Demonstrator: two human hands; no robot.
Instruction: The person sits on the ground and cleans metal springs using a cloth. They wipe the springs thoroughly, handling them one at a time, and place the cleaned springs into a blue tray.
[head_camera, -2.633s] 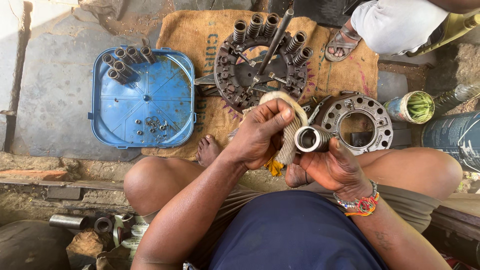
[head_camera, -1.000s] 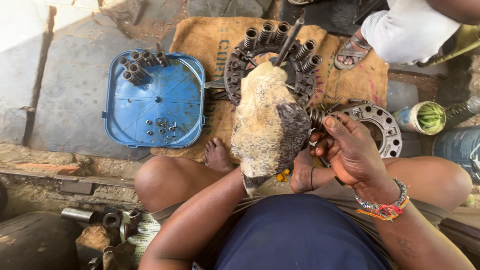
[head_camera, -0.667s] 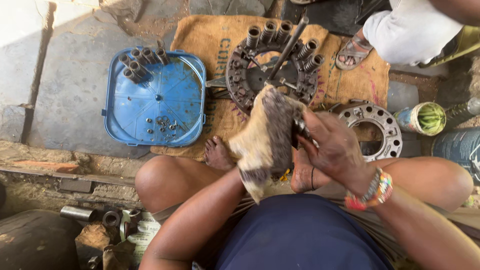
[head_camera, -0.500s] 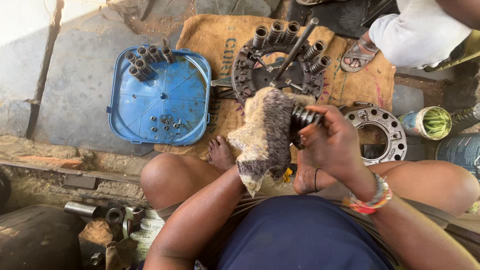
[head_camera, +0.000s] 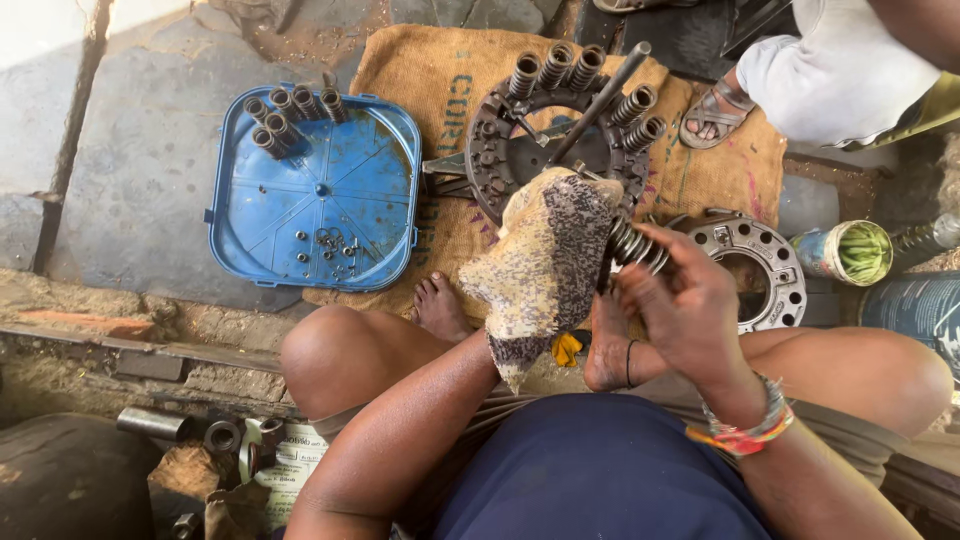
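Rag (head_camera: 545, 265) now draped over left hand, right hand (head_camera: 685, 310) gripping coil spring (head_camera: 632, 245) — grey, ridged

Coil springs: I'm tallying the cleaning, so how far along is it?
Seemingly done: five dark coil springs lie in the blue plastic tray. In hand: the right hand holds one metal coil spring against the mottled rag covering the left hand. Seemingly left: six springs on the round metal plate.
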